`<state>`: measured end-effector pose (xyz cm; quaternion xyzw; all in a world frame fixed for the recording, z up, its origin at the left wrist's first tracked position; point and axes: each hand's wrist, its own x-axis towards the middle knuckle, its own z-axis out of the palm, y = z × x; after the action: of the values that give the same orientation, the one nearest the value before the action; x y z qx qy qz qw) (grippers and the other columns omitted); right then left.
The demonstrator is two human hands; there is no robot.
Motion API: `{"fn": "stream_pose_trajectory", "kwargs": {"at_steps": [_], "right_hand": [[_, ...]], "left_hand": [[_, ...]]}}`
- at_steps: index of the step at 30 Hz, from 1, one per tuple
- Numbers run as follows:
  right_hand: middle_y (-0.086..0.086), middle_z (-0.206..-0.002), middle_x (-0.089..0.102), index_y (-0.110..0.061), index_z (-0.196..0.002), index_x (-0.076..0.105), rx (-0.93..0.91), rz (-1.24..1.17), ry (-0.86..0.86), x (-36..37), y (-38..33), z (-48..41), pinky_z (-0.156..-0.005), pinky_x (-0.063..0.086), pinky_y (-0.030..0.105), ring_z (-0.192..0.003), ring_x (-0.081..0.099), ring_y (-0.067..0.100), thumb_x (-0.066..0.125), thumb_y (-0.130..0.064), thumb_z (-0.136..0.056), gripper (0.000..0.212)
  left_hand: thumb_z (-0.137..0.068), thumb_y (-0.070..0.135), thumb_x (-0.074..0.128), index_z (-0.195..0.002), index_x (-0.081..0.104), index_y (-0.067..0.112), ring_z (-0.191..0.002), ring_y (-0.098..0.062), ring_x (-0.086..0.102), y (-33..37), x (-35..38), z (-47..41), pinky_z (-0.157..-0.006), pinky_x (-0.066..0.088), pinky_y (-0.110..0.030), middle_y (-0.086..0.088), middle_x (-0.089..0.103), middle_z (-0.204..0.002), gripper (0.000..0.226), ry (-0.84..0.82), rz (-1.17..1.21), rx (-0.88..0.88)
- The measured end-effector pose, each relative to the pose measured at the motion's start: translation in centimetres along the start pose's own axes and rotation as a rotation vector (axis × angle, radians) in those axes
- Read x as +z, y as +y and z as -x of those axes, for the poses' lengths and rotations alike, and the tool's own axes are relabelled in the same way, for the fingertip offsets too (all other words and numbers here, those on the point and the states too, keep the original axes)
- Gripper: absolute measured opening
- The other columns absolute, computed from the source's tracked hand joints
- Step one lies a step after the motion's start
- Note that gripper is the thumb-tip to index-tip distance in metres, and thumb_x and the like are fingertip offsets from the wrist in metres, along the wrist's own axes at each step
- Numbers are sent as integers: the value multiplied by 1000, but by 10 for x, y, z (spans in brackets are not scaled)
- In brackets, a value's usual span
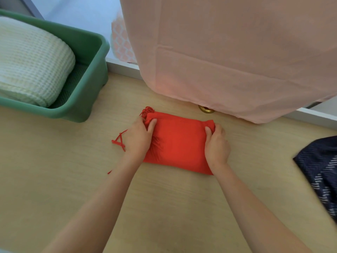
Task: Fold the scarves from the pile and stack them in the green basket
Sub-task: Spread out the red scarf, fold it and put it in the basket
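One red scarf [177, 141] lay folded between two hands on the tabletop [164, 207].
Left hand [137, 136] and right hand [217, 143] each pinched an end; one cream scarf [31, 61] filled the green basket [91, 57].

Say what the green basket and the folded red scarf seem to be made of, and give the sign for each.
Green basket: likely moulded plastic; smooth matt walls, rounded rim.
Red scarf: probably thin woven cloth, matt; soft creases, thread fringe.

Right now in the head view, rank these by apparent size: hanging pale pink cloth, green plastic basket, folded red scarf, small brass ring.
1. hanging pale pink cloth, cropped by the frame
2. green plastic basket, also cropped
3. folded red scarf
4. small brass ring, partly hidden
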<state>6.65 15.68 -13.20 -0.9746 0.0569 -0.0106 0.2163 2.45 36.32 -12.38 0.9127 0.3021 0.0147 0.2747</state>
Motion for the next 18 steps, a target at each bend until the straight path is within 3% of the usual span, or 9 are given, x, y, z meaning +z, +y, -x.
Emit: {"fn": "stream_pose_trajectory", "kwargs": {"at_steps": [3,5,8,10,12,15,18], "right_hand": [[7,-123,57,-11,-133,44,85,-207,13,-14,10,20,-83,45,37,-108,57,26,42,-48,-96,53],[2,-113,60,-16,-128,48,148,-353,-45,-22,22,43,-87,47,37,-101,58,21,47,-54,-92,52],[0,-104,60,-14,-120,56,131,-372,-104,-20,37,70,-89,46,36,-96,55,18,58,-46,-89,45],[3,-99,60,-11,-114,60,122,-330,-75,-14,41,74,-86,45,36,-95,54,21,61,-36,-90,35],[3,-93,61,-11,-108,62,175,-342,-56,-13,40,71,-80,46,37,-91,57,24,60,-31,-91,26],[-1,-84,61,-11,-102,60,216,-379,-37,-20,37,73,-67,41,34,-79,58,24,54,-27,-95,18],[-4,-80,61,-13,-98,59,205,-312,0,-28,44,90,-64,41,34,-75,58,24,53,-29,-96,17]], "left_hand": [[-86,51,60,-121,53,16,-101,-12,58,-15,-13,18,-80,39,-20,2,61,-110,51,-61,465,-147],[-78,39,73,-131,47,17,-104,-4,53,-30,-22,39,-86,36,-12,8,55,-117,62,-116,578,-103],[-71,24,82,-138,41,18,-120,-6,48,-52,-16,58,-100,36,-18,9,50,-130,79,-213,544,36],[-72,23,81,-136,43,19,-123,-9,49,-56,-11,59,-104,37,-26,5,52,-134,75,-197,499,36],[-77,25,77,-131,47,20,-116,-16,55,-50,-8,58,-100,43,-33,0,58,-127,62,-133,495,5],[-83,28,70,-123,47,20,-103,-16,61,-38,-13,67,-86,46,-31,3,62,-109,46,-41,484,8],[-87,32,66,-120,45,23,-95,-22,62,-35,-19,89,-78,47,-36,-1,64,-104,40,29,370,37]]}}
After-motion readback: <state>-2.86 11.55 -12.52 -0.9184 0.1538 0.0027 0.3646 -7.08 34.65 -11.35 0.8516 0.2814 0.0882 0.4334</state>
